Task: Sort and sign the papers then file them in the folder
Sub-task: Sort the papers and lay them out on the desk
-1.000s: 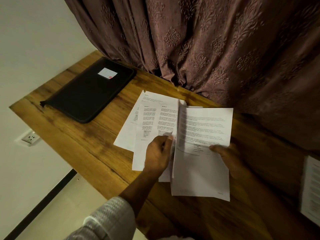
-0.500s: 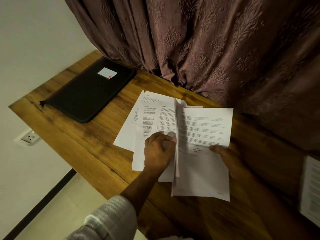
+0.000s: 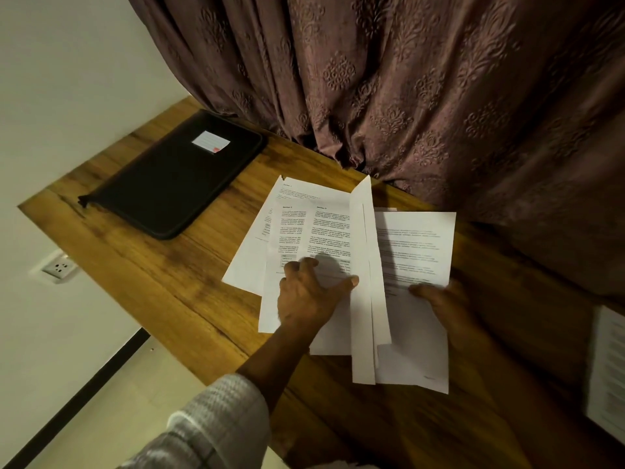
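Observation:
A black zip folder [image 3: 176,184] with a white label lies shut at the table's far left. Printed sheets [image 3: 297,225] lie fanned on the wooden table [image 3: 152,286] in the middle. My left hand [image 3: 309,294] rests on them with fingers curled, its thumb against a sheet [image 3: 363,252] that stands up on edge between the two piles. My right hand [image 3: 443,309] grips the paper stack [image 3: 416,252] on the right, thumb on top and fingers hidden beneath.
A brown patterned curtain [image 3: 406,96] hangs along the table's far edge. Another printed page [image 3: 608,367] lies at the right border. A wall socket [image 3: 59,267] sits below the table's left edge, with floor beyond the near-left edge.
My left hand has drawn a sheet leftward off the right stack, so it now stands up on edge. The right hand and its stack have stayed put.

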